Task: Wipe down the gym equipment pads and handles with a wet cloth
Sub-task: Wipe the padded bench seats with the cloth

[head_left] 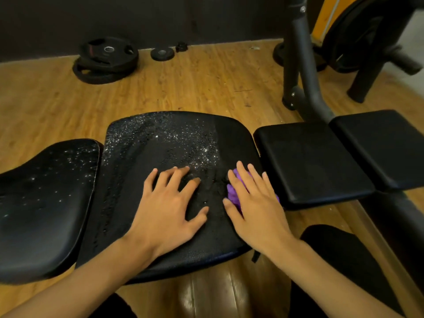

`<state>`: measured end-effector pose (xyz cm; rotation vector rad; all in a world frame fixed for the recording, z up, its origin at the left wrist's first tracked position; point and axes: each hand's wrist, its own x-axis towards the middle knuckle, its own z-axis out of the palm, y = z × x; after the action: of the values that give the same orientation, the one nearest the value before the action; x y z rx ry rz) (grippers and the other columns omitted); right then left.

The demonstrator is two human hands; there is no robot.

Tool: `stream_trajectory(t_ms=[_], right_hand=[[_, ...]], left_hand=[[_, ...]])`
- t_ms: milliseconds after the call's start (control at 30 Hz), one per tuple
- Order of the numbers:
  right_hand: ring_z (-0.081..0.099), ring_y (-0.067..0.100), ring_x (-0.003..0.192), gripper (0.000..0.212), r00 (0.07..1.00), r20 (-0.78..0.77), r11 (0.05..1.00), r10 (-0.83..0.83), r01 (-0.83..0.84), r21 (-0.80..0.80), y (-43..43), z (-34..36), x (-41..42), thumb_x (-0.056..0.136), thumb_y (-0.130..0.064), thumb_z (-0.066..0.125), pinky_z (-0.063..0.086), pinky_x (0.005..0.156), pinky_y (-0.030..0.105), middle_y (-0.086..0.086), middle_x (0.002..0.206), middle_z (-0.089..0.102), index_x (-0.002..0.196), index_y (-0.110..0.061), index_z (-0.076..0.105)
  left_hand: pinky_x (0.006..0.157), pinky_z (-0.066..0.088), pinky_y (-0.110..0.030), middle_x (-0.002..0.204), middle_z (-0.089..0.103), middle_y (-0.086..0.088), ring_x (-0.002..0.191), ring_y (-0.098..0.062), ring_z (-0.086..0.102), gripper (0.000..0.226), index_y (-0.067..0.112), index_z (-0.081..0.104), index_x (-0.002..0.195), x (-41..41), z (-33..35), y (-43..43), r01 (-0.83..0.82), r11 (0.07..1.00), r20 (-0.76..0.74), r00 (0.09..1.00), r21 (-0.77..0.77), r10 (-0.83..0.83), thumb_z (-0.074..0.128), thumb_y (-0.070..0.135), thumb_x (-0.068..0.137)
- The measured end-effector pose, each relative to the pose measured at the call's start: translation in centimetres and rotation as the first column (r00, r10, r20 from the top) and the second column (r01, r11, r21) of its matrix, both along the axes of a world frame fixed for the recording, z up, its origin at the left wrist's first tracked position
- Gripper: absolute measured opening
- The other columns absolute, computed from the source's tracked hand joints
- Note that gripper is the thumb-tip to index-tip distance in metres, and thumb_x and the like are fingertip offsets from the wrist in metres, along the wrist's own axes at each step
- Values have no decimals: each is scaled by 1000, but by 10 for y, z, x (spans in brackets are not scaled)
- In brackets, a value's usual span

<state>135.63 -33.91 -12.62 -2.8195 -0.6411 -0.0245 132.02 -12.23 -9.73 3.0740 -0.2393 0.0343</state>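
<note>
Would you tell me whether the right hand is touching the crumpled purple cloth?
Touching. The head view shows the right hand pressed flat on the crumpled purple cloth, which peeks out between its fingers.

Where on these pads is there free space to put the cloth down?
Free: the two dry pads right of the middle pad, and the droplet-covered left pad. Crowded: the middle pad's near half, where the left hand lies flat and the right hand presses the purple cloth.

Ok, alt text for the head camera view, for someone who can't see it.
A person's right hand presses a purple cloth on a droplet-covered black bench pad, left hand spread flat beside it. Another wet pad sits left, two dry-looking pads right; weight plates lie on the wooden floor.
</note>
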Motion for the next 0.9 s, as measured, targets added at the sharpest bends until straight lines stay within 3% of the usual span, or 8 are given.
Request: stream_trajectory(t_ms=[67,167,267,400,500,667,733,900], right_hand=[[-9,16,158,69,999,-24,999,23,-24,-22,-2,-1,-12,101,-56,8,-4,126,36,-3,170,-6,163,-24,4],[-7,16,158,67,998,-46,999,33,-34,-6,3,-1,21,103,-51,3,-2,128,36,-1,171,0,164,-21,9],[-8,20,158,59,1000,-26,1000,10,-10,8,32,-5,95,111,-44,12,-10,125,33,4,172,1,164,-21,10],[-10,23,158,56,998,-62,1000,-28,27,-14,71,-1,165,112,-40,17,-6,127,39,6,172,-5,164,-23,7],[-3,25,158,54,999,-43,999,-17,19,46,57,-5,127,112,-38,19,-1,127,38,8,172,-1,164,-24,12],[3,15,158,57,998,-53,999,15,-13,30,-1,-5,-32,107,-43,14,4,128,34,-4,170,8,162,-30,20],[6,16,158,55,998,-44,999,48,-47,26,-6,-4,-41,108,-43,15,5,126,34,-3,170,13,161,-31,23],[-8,19,158,53,998,-59,1000,5,-4,16,36,-1,107,112,-41,15,-9,124,34,4,172,-1,164,-30,12]], left_hand=[[122,26,-61,156,47,-7,146,-33,41,76,28,58,146,-6,0,20,-9,1000,-25,1000,26,9,37,74,90],[123,23,-62,161,41,-7,150,-34,34,79,33,48,154,-13,-2,46,-8,999,-42,999,52,10,33,77,91],[126,15,-61,166,31,-3,156,-30,22,79,37,39,158,-16,-7,56,-48,998,-70,997,-43,45,31,76,91],[127,10,-61,168,26,0,158,-27,16,78,38,36,159,-15,-11,54,-64,994,-66,996,-92,58,30,75,90],[126,10,-61,169,26,0,158,-28,16,78,38,34,160,-16,-12,56,-65,994,-66,996,-88,59,29,75,91],[125,14,-64,166,31,-2,156,-30,21,77,36,39,158,-16,-12,55,-67,993,-62,996,-100,61,32,74,91],[125,15,-64,166,31,-2,156,-30,21,77,37,40,158,-15,-12,54,-73,992,-58,996,-98,68,33,73,90],[125,12,-62,166,29,-2,156,-30,19,78,38,38,158,-13,-12,54,-77,991,-59,996,-112,70,31,74,89]])
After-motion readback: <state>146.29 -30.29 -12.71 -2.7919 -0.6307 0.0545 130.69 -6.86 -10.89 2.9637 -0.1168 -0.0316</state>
